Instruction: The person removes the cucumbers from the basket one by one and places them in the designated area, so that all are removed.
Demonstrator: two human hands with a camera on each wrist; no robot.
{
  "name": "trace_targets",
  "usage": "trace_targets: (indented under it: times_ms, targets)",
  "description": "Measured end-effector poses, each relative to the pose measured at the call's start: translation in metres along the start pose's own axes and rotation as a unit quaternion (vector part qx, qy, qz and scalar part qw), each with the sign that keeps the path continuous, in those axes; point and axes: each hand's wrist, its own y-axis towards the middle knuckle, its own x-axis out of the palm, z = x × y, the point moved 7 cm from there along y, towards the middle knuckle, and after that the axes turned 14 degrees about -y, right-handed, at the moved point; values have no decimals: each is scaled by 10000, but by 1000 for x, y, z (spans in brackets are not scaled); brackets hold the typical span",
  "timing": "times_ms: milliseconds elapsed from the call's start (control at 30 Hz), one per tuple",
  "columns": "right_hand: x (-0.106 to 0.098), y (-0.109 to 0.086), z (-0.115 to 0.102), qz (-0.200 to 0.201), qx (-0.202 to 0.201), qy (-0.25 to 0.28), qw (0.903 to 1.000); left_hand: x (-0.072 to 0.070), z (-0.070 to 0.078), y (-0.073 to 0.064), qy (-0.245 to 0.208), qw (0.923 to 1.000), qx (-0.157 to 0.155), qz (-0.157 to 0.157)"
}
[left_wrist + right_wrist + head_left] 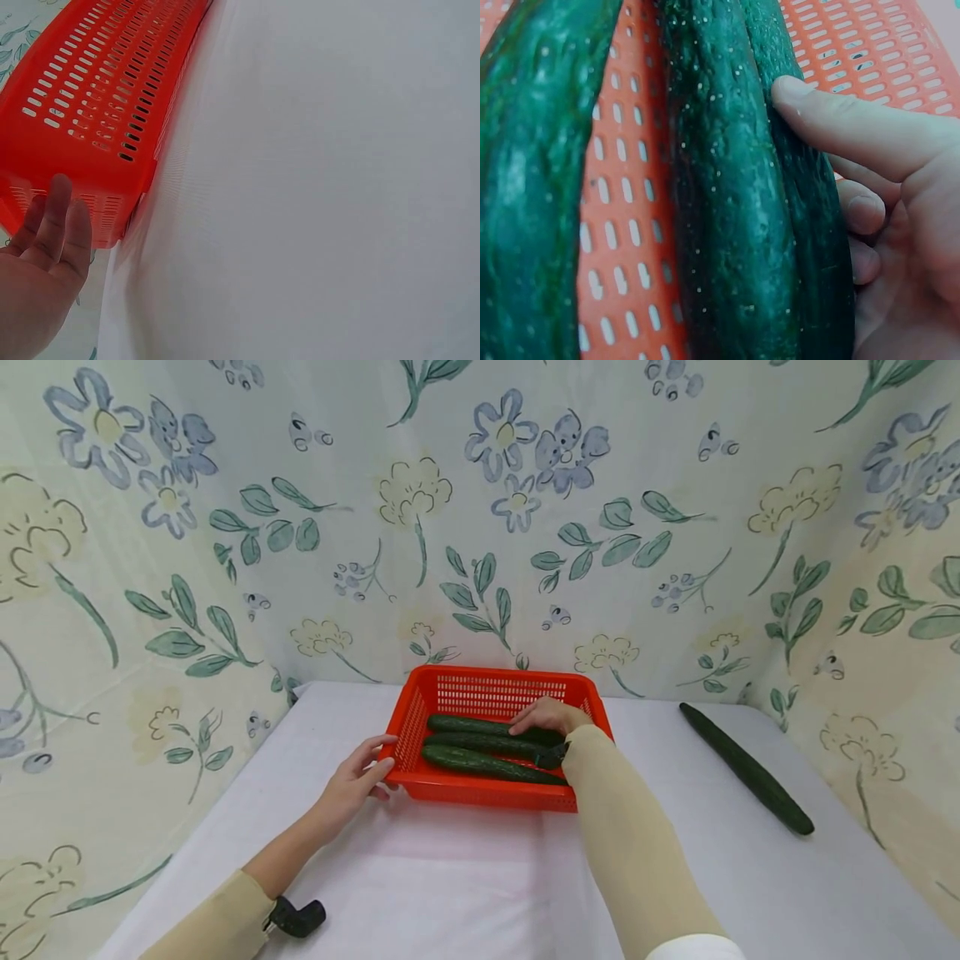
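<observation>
a: status? three cucumbers (491, 746) lie in the red basket (480, 793); one cucumber (746, 768) remains on the tabletop (450, 877).
b: right hand (547, 717) fingers curl round the rear cucumber; left hand (352, 785), fingers straight, steadies the rim.

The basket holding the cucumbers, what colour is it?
Red basket; the head view shows it best.

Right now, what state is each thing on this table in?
Red basket: upright on the table, holding three cucumbers.
Three cucumbers: lying side by side in the basket.
Fourth cucumber: lying alone on the white table, right of the basket.
Left hand: fingers straight, against the basket's left corner.
Right hand: fingers curled round the farthest cucumber.
</observation>
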Motion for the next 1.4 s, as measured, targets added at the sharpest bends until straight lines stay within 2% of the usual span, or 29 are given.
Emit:
trace_targets:
  times_ms: [167,567,1100,1400]
  targets:
    - [1,2,0,17,-159,-251,9996,0,-1,1,47,10000,-30,-11]
    - [4,0,-1,81,-317,-359,9988,0,-2,0,55,9999,-141,83]
    - [3,1,1,72,-356,-252,9990,1,0,0,92,9999,-92,61]
    - [3,0,-2,-65,-407,-524,9978,1,-1,0,101,9999,-92,61]
